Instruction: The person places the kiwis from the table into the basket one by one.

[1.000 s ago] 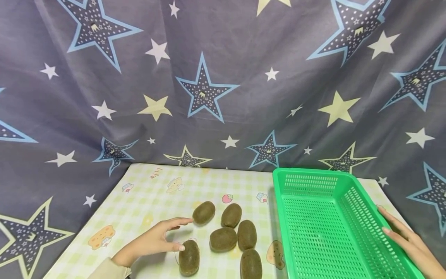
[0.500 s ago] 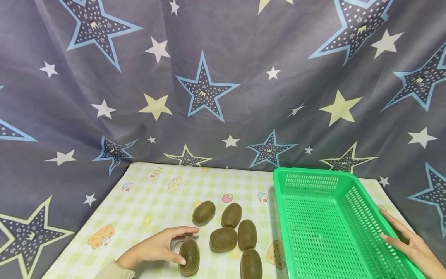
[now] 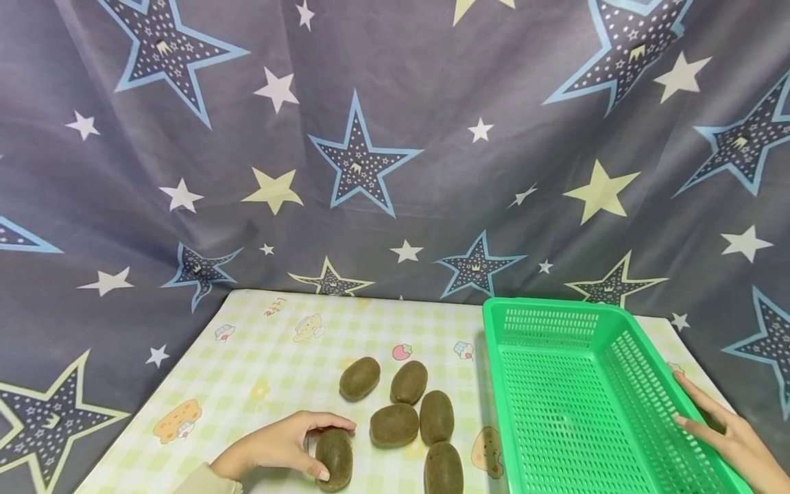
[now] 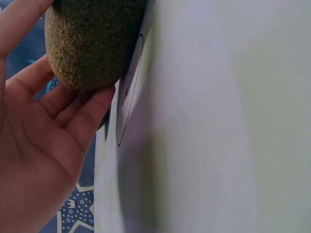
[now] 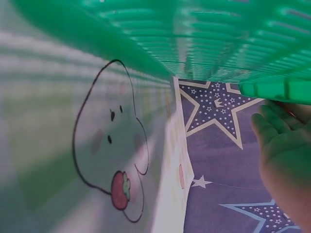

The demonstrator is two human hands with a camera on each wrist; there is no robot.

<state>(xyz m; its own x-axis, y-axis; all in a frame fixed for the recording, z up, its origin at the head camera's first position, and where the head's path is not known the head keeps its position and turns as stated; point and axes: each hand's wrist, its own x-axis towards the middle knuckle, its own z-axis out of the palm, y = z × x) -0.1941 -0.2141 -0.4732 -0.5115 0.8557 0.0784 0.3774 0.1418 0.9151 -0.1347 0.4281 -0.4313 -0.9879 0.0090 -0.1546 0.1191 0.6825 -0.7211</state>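
A brown fuzzy kiwi (image 3: 335,461) lies at the front of the table, and my left hand (image 3: 278,444) holds it with the thumb on the near side and the fingers round the far side. In the left wrist view the fingertips touch the lower end of this kiwi (image 4: 92,46), close to the tablecloth. My right hand (image 3: 728,432) holds the right rim of a green plastic basket (image 3: 503,405), thumb over the rim. From the right wrist, the other fingers (image 5: 274,124) show outside, under the rim.
Right of the held kiwi lie several more kiwis, among them one kiwi (image 3: 360,379) at the back and one kiwi (image 3: 444,468) nearest the basket. A checked tablecloth (image 3: 259,350) covers the table. Behind hangs a dark star-patterned curtain (image 3: 370,240).
My left hand has moved right and closed its fingers and thumb round the front kiwi, which still lies in about the same place. The right hand stays at the basket rim.
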